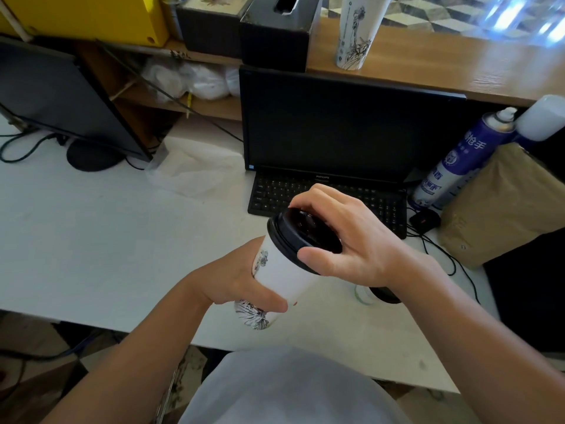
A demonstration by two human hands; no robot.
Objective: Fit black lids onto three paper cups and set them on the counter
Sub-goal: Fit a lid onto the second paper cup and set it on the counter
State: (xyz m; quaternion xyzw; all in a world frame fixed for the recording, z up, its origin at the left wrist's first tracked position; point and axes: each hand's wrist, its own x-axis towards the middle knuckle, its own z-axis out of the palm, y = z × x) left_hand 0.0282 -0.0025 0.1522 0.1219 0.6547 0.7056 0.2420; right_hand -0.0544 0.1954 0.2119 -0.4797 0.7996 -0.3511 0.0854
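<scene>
While the left hand (241,280) is grasping the paper cup (282,280) tilted above the white desk (91,240), the right hand (351,240) is clamping the black lid (302,234) onto its rim. It looks nearly seated. Only 1 other cup (356,29) is showing on the wooden counter (428,62), its top out of frame, so at least this 1 is awaiting placement.

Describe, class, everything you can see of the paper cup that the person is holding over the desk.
The paper cup is tall and white, with a dark sketch-like print on its side and near its base. It looks like coated paper. It is tilted, top leaning away to the upper right, held above the white desk. The left hand wraps its lower body; the right hand presses a glossy black lid onto its rim.
</scene>
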